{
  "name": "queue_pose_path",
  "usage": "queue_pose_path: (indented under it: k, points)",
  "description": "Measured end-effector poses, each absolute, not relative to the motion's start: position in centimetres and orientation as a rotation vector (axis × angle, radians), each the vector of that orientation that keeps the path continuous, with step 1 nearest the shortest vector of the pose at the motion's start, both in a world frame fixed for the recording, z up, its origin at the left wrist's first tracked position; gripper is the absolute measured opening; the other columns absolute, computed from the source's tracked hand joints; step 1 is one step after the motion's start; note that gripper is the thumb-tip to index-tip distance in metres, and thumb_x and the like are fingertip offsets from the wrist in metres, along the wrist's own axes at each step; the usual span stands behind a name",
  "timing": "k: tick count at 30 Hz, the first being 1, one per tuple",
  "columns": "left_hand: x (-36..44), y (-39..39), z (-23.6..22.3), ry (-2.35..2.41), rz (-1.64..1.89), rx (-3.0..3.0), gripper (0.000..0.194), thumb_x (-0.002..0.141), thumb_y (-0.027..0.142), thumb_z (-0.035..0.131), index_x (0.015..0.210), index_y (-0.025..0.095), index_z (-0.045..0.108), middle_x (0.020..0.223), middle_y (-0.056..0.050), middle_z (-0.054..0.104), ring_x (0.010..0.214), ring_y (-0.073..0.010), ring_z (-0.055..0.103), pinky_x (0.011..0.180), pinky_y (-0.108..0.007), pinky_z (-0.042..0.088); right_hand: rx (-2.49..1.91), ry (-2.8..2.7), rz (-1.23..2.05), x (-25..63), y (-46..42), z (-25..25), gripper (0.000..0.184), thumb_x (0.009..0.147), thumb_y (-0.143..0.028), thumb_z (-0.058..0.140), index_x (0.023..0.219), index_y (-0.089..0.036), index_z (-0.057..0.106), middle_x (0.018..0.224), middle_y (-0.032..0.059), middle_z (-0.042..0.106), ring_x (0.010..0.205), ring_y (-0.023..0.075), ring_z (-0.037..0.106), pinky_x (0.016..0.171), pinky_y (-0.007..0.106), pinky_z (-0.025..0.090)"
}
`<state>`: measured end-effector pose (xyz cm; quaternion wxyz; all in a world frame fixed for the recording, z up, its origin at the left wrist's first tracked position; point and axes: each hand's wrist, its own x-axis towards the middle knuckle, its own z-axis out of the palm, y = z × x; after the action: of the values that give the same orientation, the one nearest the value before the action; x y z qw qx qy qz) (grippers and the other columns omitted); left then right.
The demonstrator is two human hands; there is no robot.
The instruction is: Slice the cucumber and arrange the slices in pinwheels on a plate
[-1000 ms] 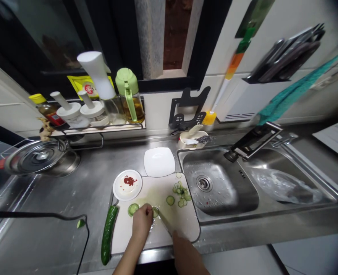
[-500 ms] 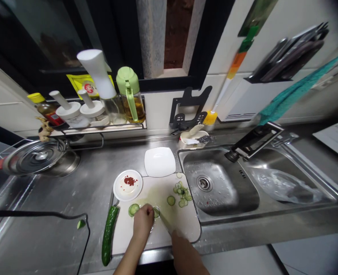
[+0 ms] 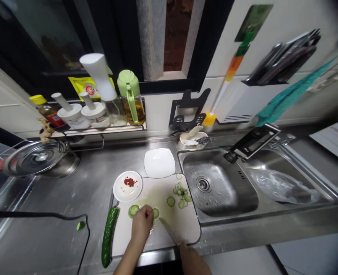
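My left hand [image 3: 142, 224] is over the middle of a white cutting board [image 3: 123, 238], fingers bent and pressed together. A round cucumber slice [image 3: 155, 213] peeks out at its fingertips, partly covered by them. More cucumber slices [image 3: 133, 210] lie just left of that hand. My right hand [image 3: 192, 260], at the board's front edge, is closed round the handle of a knife [image 3: 168, 230]; the thin blade slants up and left, its tip close to the slice. A pile of slices [image 3: 182, 194] sits at the board's right. Along its left edge lies a whole cucumber [image 3: 109, 236].
A white plate with red bits [image 3: 128, 186] overlaps the board's back left corner. Behind the board stands a white square dish [image 3: 159, 163]. The steel sink [image 3: 220, 183] borders it on the right. A cucumber end [image 3: 81, 225] and a black cable [image 3: 57, 216] are on the left.
The knife and my right hand have moved a little right and toward me, away from the slice. My left hand has barely shifted, and more of the slice shows beside its fingertips.
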<state>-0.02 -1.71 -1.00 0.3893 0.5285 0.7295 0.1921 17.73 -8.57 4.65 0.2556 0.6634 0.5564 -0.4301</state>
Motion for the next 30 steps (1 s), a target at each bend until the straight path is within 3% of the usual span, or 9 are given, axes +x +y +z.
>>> queue_pose_path:
  k: [7,18,24,30]
  points:
    - [-4.0,-2.1,0.2,2.011,0.503,1.257,0.020,0.082,0.037,0.052,0.077,0.021,0.064,0.070,0.000,0.069,0.065,-0.0155,0.062,0.064,-0.022,0.041,1.779,1.641,-1.194,18.6,-9.0,5.5,0.062,0.076,0.008,0.030,0.134,-0.009,0.044,0.112,0.0205,0.067,0.103,0.0245,0.065,0.083,0.035,0.049]
    - [-6.7,-2.2,-0.6,2.176,0.447,1.298,0.019,0.082,0.028,0.048,0.088,0.022,0.065,0.083,-0.004,0.072,0.075,-0.0195,0.066,0.072,-0.026,0.044,1.755,1.633,-1.174,18.7,-9.1,4.7,0.067,0.075,0.009,0.029,0.140,-0.005,0.037,0.112,0.0227,0.066,0.104,0.0256,0.064,0.084,0.036,0.049]
    - [-5.1,-1.4,-0.4,2.144,0.521,1.485,0.025,0.081,0.027,0.049,0.097,0.018,0.066,0.099,-0.010,0.068,0.091,-0.0231,0.063,0.084,-0.032,0.045,1.748,1.596,-1.188,18.4,-8.7,5.5,0.067,0.074,0.010,0.030,0.139,-0.007,0.040,0.114,0.0216,0.065,0.107,0.0267,0.062,0.086,0.037,0.048]
    - [0.6,1.4,0.7,1.848,0.495,1.579,0.018,0.077,0.018,0.055,0.090,0.017,0.066,0.086,-0.005,0.067,0.081,-0.0168,0.061,0.076,-0.027,0.043,1.771,1.585,-1.176,18.1,-8.8,5.4,0.063,0.075,0.010,0.031,0.135,-0.005,0.044,0.113,0.0219,0.066,0.106,0.0276,0.063,0.086,0.038,0.049]
